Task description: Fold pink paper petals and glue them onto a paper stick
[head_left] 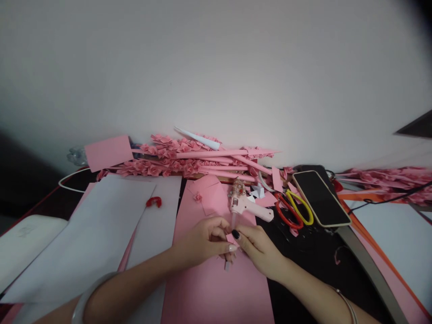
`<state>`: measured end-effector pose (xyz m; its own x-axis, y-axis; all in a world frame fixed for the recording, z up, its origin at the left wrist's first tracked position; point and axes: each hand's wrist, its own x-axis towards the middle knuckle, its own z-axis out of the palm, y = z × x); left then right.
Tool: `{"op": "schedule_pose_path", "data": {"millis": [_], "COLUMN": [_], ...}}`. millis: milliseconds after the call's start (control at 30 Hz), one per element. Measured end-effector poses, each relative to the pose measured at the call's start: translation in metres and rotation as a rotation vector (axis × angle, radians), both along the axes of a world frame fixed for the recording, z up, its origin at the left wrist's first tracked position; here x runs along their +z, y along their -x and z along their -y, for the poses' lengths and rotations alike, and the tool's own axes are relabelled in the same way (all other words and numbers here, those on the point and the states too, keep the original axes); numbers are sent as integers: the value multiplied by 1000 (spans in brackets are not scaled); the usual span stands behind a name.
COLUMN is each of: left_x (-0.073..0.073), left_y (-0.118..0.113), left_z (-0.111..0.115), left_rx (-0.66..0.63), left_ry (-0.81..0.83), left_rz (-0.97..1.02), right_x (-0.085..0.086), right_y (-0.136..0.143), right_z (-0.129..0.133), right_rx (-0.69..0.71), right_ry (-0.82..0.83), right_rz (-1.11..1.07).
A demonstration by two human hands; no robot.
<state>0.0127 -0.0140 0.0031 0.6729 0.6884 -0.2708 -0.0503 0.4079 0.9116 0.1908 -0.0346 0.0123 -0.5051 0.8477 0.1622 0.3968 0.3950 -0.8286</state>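
Delicately pinched paper, crowded by a glue gun

Left hand (202, 240) and right hand (262, 249) both grip a small pink paper piece (231, 240) between fingertips at the frame's lower centre; squeezing hard could crease it. Just above, a pale pink plastic glue gun (242, 204) could, if hot, burn straying fingers. Right of centre, red and yellow looped handles (294, 208) could snag it if swung.

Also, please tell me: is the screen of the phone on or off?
Off, it seems: the phone lies face up and shows only black, with nothing lit.
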Motion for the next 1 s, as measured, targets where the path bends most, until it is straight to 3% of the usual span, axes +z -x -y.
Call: {"op": "schedule_pose_path", "data": {"millis": [433,733,1000], "left_x": [-4,11,8], "left_y": [1,1,1], "left_z": [1,5,4], "left_rx": [-15,-100,-121], "left_ry": [11,-47,-128], "left_rz": [25,-23,-156], "right_x": [1,-1,-7], "right_y": [1,4,4], "right_z": [2,4,3], "right_rx": [31,-40,-130], "right_ry": [37,96,81], "right_rz": [12,-66,-45]}}
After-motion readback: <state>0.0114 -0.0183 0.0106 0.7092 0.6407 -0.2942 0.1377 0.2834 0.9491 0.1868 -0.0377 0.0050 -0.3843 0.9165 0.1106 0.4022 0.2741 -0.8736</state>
